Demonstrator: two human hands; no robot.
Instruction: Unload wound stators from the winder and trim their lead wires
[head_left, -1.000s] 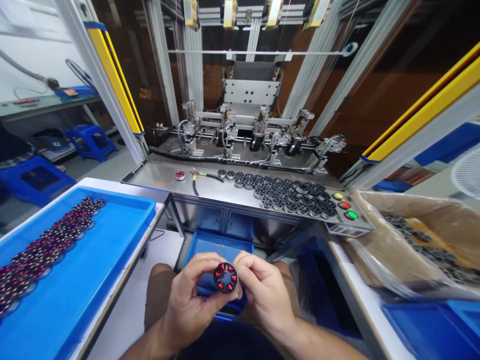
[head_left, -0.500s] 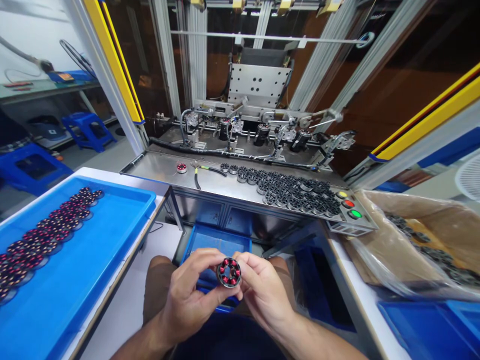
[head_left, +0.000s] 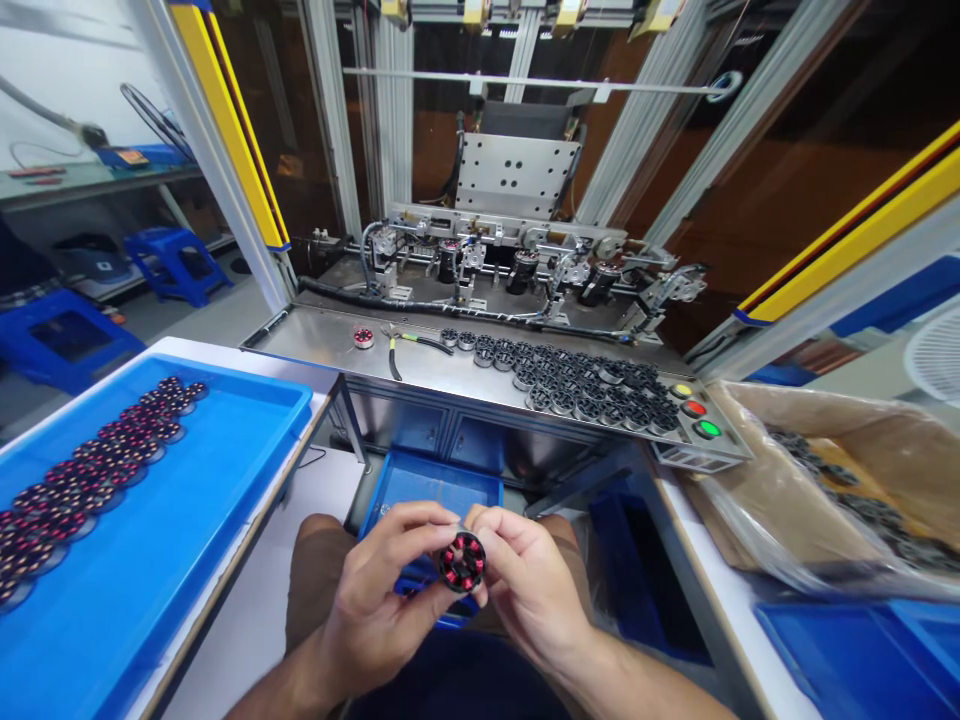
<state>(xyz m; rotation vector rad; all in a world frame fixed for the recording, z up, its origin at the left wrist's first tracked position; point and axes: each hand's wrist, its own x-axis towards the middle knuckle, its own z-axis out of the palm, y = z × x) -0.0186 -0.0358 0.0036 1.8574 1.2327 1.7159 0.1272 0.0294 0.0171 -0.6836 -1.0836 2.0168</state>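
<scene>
A round motor stator (head_left: 462, 562) with red wire coils inside a dark ring is held above my lap, its coil side facing me. My left hand (head_left: 394, 575) grips its left rim between thumb and fingers. From the other side my right hand (head_left: 525, 570) pinches the right rim; some of its fingertips are hidden behind the ring. On the metal ledge ahead lie a single red-wound stator (head_left: 363, 339), cutting pliers (head_left: 420, 342) with yellow-green and black handles, and a cluster of dark unwound stators (head_left: 585, 380).
To the left, a blue tray (head_left: 247, 400) bears rows of red-wound stators. A winding machine (head_left: 517, 255) stands behind the ledge. Coloured push buttons (head_left: 696, 409) sit at the ledge's right end, beside a plastic-lined carton (head_left: 847, 420) of dark parts. A blue drawer (head_left: 427, 485) is below.
The stator has turned and tilted slightly in my fingers and sits a little lower. Both hands keep their hold. Arms on the winding machine have shifted position.
</scene>
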